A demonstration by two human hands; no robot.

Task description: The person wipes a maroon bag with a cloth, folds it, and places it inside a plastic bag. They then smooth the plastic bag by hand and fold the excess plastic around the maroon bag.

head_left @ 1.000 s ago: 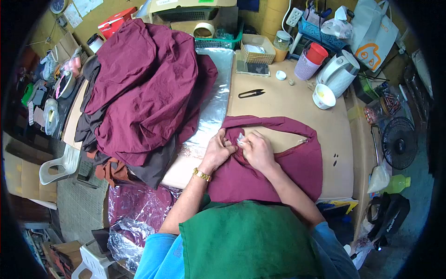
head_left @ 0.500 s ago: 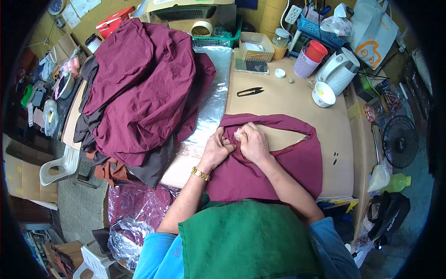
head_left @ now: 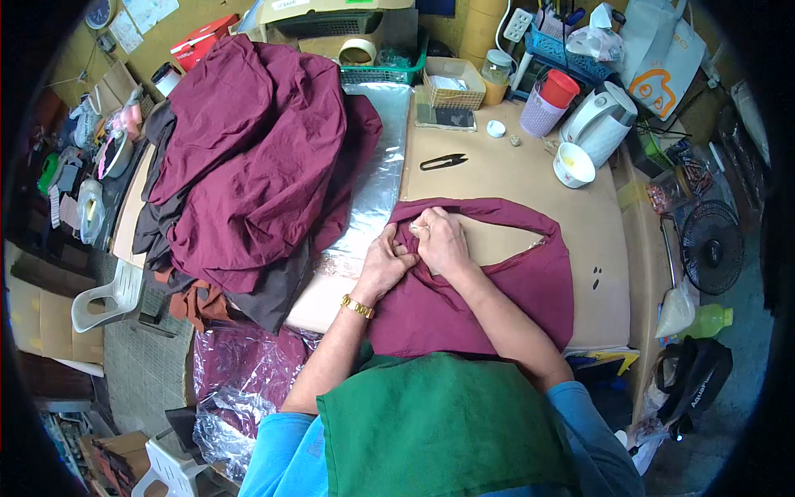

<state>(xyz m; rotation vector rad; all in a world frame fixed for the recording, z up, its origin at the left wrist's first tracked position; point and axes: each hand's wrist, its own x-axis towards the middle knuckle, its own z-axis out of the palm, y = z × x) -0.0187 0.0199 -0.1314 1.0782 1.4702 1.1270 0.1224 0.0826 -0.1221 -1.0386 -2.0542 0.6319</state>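
Observation:
A maroon garment (head_left: 522, 302) lies on the brown table in front of me, with an oval opening along its upper part. My left hand (head_left: 385, 263), below a gold watch, pinches the cloth at the left end of the opening. Just to its right, my right hand (head_left: 443, 242) is closed on a small whitish thing at the same edge, too small to name. Black thread snips (head_left: 444, 161) lie on the table above the garment.
A big heap of maroon cloth (head_left: 248, 166) covers the left side. At the back right stand a white kettle (head_left: 598, 124), a white cup (head_left: 574, 165) and a lilac basket (head_left: 542, 112). A wicker basket (head_left: 455, 83) sits at the back.
My right hand has shifted slightly left and up along the garment's edge. My left hand stays almost where it was, still pinching the cloth.

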